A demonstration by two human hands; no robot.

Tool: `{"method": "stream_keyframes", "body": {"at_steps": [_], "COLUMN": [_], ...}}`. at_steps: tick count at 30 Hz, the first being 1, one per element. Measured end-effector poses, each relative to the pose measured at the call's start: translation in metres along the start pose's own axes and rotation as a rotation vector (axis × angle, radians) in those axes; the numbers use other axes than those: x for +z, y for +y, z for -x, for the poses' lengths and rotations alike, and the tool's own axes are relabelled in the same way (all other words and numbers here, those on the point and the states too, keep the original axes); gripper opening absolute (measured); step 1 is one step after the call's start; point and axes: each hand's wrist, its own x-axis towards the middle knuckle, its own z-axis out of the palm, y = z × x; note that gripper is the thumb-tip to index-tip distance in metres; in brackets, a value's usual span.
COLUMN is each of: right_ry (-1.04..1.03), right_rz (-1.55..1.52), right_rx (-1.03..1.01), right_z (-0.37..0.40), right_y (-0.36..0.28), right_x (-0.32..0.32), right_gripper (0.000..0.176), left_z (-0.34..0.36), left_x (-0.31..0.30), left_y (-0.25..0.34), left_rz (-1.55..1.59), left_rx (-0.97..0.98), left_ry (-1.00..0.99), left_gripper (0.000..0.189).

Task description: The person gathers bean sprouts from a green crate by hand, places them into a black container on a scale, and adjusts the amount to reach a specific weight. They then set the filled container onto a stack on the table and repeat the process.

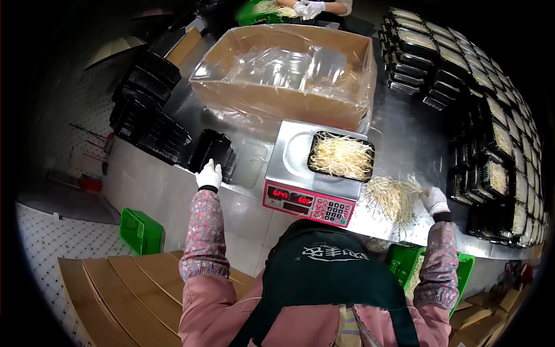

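Observation:
My left hand (pixel 209 174), in a white glove, lies with fingers spread at the near edge of an empty black tray (pixel 211 148) left of the scale. On the steel plate of the red-fronted scale (pixel 283 199) sits a black tray of pale sprouts (pixel 342 155); the display reads 0.245. My right hand (pixel 435 201), also gloved, is at the right side of a loose sprout pile (pixel 394 198) on the table. Its fingers reach into the strands, and their tips are too small to make out.
A large cardboard box (pixel 283 95) with clear plastic stands behind the scale. Stacks of black trays (pixel 147 124) are at left, filled packs (pixel 497 133) at right. Green crates (pixel 141 231) sit below the table edge. Across the table, a co-worker's gloved hands (pixel 309 9) handle sprouts.

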Motion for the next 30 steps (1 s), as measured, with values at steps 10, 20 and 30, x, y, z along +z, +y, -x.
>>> {"method": "stream_keyframes", "body": {"at_steps": [10, 20, 30], "right_ry": [0.202, 0.584, 0.644], "right_rz": [-0.284, -0.934, -0.356], "right_rx": [-0.143, -0.630, -0.580], "right_z": [0.006, 0.041, 0.051], "right_y": [-0.059, -0.181, -0.150], "right_x": [-0.093, -0.226, -0.199], "right_gripper": [0.021, 0.020, 0.065], "left_z": [-0.013, 0.104, 0.178], "left_x": [0.018, -0.140, -0.096], "left_y": [-0.042, 0.202, 0.303], "left_rz": [0.307, 0.598, 0.659], "left_rx": [0.027, 1.292, 1.561], "left_ry": [0.376, 0.524, 0.208], "left_gripper": [0.016, 0.028, 0.029]}}
